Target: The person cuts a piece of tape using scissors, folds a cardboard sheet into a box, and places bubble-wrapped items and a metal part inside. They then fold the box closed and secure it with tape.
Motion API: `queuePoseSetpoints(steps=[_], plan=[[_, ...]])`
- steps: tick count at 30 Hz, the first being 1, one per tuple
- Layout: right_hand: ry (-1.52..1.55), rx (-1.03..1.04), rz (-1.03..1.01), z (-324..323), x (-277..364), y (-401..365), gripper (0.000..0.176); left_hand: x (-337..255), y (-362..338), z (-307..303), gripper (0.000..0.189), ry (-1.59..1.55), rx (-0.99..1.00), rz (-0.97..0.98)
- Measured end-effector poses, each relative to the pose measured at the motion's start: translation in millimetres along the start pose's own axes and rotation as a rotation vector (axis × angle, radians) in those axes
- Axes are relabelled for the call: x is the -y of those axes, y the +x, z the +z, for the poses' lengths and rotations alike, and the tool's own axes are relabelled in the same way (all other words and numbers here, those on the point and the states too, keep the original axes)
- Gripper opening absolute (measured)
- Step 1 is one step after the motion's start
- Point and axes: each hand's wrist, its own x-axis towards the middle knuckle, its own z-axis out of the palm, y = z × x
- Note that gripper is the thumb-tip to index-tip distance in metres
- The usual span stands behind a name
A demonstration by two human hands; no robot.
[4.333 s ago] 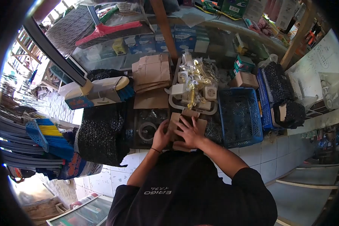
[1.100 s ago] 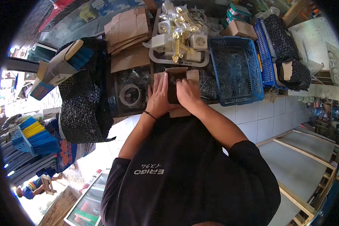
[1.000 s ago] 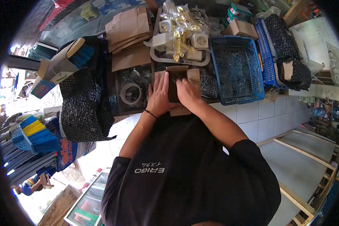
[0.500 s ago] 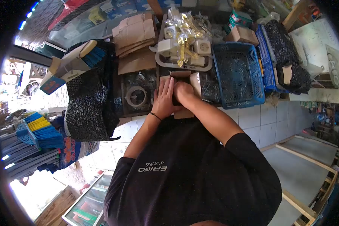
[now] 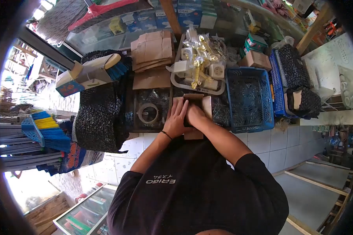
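A small open cardboard box (image 5: 206, 107) lies in front of my body, its flaps folded outward. My left hand (image 5: 177, 119) rests flat over the box's left side, fingers stretched out, a dark band on the wrist. Inside the box opening is my right hand (image 5: 194, 115), its fingers hidden, so what they hold cannot be seen. Just left of my left hand, a roll of tape (image 5: 139, 113) lies in a dark compartment. Beyond the box, a pale tray (image 5: 177, 85) bears white sockets (image 5: 216, 71) and gold-coloured handles (image 5: 197, 73) in clear plastic.
To the right stands a blue plastic basket (image 5: 250, 128). Flattened cardboard (image 5: 152, 47) is stacked at the back left. Black bubble wrap (image 5: 98, 125) hangs over the left side, with a boxed brush (image 5: 86, 76) on it. Small boxes (image 5: 257, 60) sit at the back right.
The head view has tilted, so the whole scene sits lower and more of the back shelf shows. Both hands keep about the same place at the box.
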Motion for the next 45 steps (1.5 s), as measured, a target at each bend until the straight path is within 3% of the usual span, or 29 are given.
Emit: queuePoseSetpoints(steps=[2, 5, 8, 11, 14, 15, 20, 23, 26, 27, 29, 30, 31, 33, 38, 39, 45], plan=[[-0.087, 0.123, 0.045, -16.3, 4.2, -22.0, 0.033, -2.2, -3.4, -1.9, 0.115, 0.014, -0.005, 0.010], [0.188, -0.340, -0.264, -24.3, -1.3, -58.4, 0.033, 2.6, -7.5, 4.7, 0.110, 0.009, -0.121, 0.020], [0.173, -0.733, -0.447, -37.4, -18.9, -86.0, 0.038, -5.2, -14.4, -6.1, 0.102, -0.082, -0.187, -0.070], [0.184, -0.853, -0.250, -34.8, -37.1, -107.2, 0.046, -1.4, -23.6, -13.6, 0.092, -0.276, -0.244, -0.129], [0.454, -0.714, -0.170, -26.6, -53.5, -115.8, 0.050, 5.1, -29.8, -20.9, 0.090, -0.339, -0.166, -0.104], [0.436, -0.711, -0.175, -26.1, -58.0, -114.8, 0.060, 4.7, -30.4, -25.3, 0.090, -0.299, -0.112, -0.062], [0.321, -0.680, -0.300, -53.4, -49.1, -93.4, 0.062, -11.1, -24.0, -63.1, 0.096, -0.115, 0.149, 0.099], [0.204, -0.683, -0.353, -67.0, -34.7, -67.8, 0.060, -17.3, -18.5, -61.6, 0.098, -0.077, 0.082, 0.086], [0.058, -0.558, -0.335, -58.8, -34.6, -47.4, 0.053, -13.3, -10.6, -42.3, 0.098, -0.172, -0.058, 0.033], [0.202, -0.513, -0.360, -56.3, -34.5, -44.0, 0.049, -14.0, -9.0, -35.9, 0.096, -0.213, -0.089, -0.043], [0.175, -0.492, -0.383, -44.0, -33.9, -42.5, 0.045, -17.5, -8.2, -23.3, 0.094, -0.298, -0.155, -0.205], [0.162, -0.473, -0.391, -37.6, -34.6, -42.8, 0.043, -18.6, -7.9, -18.4, 0.093, -0.278, -0.197, -0.185], [0.256, -0.396, -0.412, -32.3, -37.1, -42.4, 0.049, -20.4, -7.8, -13.2, 0.092, -0.262, -0.237, -0.168], [0.148, -0.459, -0.445, -29.3, -31.2, -50.2, 0.056, -21.7, -7.4, -4.3, 0.087, -0.240, -0.332, -0.120], [0.158, -0.388, -0.515, 4.2, -37.4, -51.6, 0.073, -17.5, -11.5, 1.7, 0.074, -0.052, -0.219, 0.033], [-0.020, -0.342, -0.451, 7.1, -38.4, -53.1, 0.079, -16.5, -13.0, 4.0, 0.071, -0.026, -0.195, 0.065], [0.324, -0.535, -0.493, 14.8, -35.9, -47.1, 0.076, -16.0, -11.4, -10.2, 0.076, -0.073, 0.066, 0.013]])
